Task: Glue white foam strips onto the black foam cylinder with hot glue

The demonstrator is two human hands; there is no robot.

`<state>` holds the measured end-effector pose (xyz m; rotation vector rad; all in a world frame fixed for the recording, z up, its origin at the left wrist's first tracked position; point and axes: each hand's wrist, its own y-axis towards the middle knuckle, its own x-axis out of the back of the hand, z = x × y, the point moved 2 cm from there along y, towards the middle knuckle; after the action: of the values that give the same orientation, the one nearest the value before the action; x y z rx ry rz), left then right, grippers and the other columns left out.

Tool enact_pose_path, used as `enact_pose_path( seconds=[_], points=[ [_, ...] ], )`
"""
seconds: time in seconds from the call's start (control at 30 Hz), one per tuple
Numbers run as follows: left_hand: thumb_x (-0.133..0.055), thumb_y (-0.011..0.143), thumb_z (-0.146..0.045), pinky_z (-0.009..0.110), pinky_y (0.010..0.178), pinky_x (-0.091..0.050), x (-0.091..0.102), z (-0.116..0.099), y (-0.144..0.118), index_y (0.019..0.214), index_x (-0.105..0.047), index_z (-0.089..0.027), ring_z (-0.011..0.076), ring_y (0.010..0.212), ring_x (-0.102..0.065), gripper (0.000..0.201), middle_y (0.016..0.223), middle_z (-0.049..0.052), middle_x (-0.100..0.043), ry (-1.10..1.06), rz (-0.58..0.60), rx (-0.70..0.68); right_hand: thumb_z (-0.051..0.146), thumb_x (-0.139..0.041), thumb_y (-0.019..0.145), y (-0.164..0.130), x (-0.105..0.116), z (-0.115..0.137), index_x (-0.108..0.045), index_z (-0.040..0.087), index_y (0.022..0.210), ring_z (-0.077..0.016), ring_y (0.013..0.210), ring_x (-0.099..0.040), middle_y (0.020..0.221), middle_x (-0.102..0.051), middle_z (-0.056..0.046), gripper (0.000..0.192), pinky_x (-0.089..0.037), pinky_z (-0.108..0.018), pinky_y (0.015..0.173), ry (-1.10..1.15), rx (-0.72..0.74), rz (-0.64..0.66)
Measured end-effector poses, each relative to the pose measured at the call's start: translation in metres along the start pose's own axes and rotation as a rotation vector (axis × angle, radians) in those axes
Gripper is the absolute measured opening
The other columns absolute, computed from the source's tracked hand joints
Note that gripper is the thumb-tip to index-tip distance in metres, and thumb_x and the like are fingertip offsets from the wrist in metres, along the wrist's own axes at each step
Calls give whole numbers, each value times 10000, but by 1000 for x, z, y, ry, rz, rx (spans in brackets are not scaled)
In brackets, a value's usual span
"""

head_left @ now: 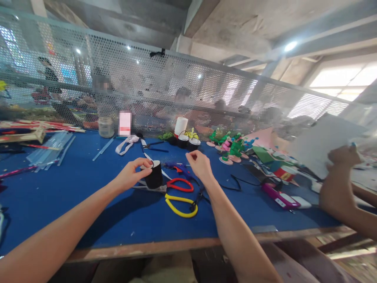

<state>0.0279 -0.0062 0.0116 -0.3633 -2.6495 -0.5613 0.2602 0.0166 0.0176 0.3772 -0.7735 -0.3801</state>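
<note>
My left hand (138, 171) grips a small black cup (154, 179) with a white top, its thumb and fingers at the rim. The cup is just above or on the scissors (180, 190), which have one red and one yellow handle; I cannot tell whether they touch. To the right, my right hand (200, 165) is raised with thumb and forefinger pinched together; anything between them is too small to make out. A blue glue gun (184, 171) lies between my hands, partly hidden, with a black cord running right.
Behind stand a white roll (180, 126), small black pots (183, 141) and green figures (235, 147). Clear glue sticks (51, 149) and a jar (106, 127) are left. At right lie a purple device (278, 196) and another person's hand (343, 157) beside a white sheet (321, 141).
</note>
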Motion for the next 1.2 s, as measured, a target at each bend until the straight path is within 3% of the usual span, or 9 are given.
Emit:
enact_pose_path(
  seconds=[0.13,0.23,0.37,0.53,0.67,0.8,0.93,1.03,1.2],
  points=[
    [-565,664,-400,380,913,-352,1,6,2,671,-532,-178,229,997,-527,224,969,86,-616,15,-38,10,248,-603,625,9,-10,-29,-446,208,392,-179,528,-553,421,-524,-20,284,-370,-266,525,-110,-99,250],
    [-582,642,-418,378,906,-353,2,10,3,662,-533,-177,238,995,-527,246,964,95,-621,2,-50,37,139,-672,485,6,-25,-35,-388,209,324,-133,400,-476,320,-434,30,335,-315,-237,438,-69,-123,337],
    [-600,619,-435,379,918,-341,7,15,5,649,-537,-174,244,997,-529,270,953,97,-631,-39,-48,76,38,-584,484,2,-33,-31,-433,196,407,-108,352,-446,324,-440,56,231,-305,-216,394,25,-170,318],
    [-606,617,-432,374,913,-343,11,17,5,642,-550,-172,238,976,-538,267,922,81,-639,-43,-36,93,155,-553,600,-1,-20,-12,-531,158,740,-116,436,-524,472,-544,49,141,-411,-221,439,238,-177,199],
    [-611,615,-435,361,893,-356,11,19,5,649,-559,-171,229,941,-547,271,884,66,-641,-57,-57,89,313,-612,600,-11,-6,13,-537,146,702,-108,448,-526,529,-571,16,209,-447,-243,464,586,-184,209],
    [-613,605,-426,352,858,-370,11,21,6,644,-550,-170,223,902,-551,266,860,55,-631,-86,-70,102,317,-612,592,-27,-2,34,-562,144,686,-100,426,-518,538,-589,8,203,-447,-243,458,641,-107,303],
    [-608,584,-425,342,819,-371,12,21,6,616,-536,-164,208,830,-546,272,812,46,-624,-105,-94,135,317,-552,652,-38,-5,42,-580,151,658,-92,354,-465,452,-549,21,169,-406,-231,398,508,-54,389],
    [-601,580,-426,339,785,-371,11,21,6,625,-539,-162,198,782,-530,275,779,39,-614,-101,-92,169,309,-546,669,-42,-8,42,-560,171,575,-98,343,-431,386,-492,32,168,-379,-232,387,357,36,359],
    [-601,581,-416,334,782,-367,10,22,6,623,-541,-161,189,767,-524,265,765,31,-605,-116,-109,179,282,-544,678,-45,-11,45,-616,184,657,-132,471,-478,458,-520,28,123,-399,-246,477,252,247,270]
  ],
)
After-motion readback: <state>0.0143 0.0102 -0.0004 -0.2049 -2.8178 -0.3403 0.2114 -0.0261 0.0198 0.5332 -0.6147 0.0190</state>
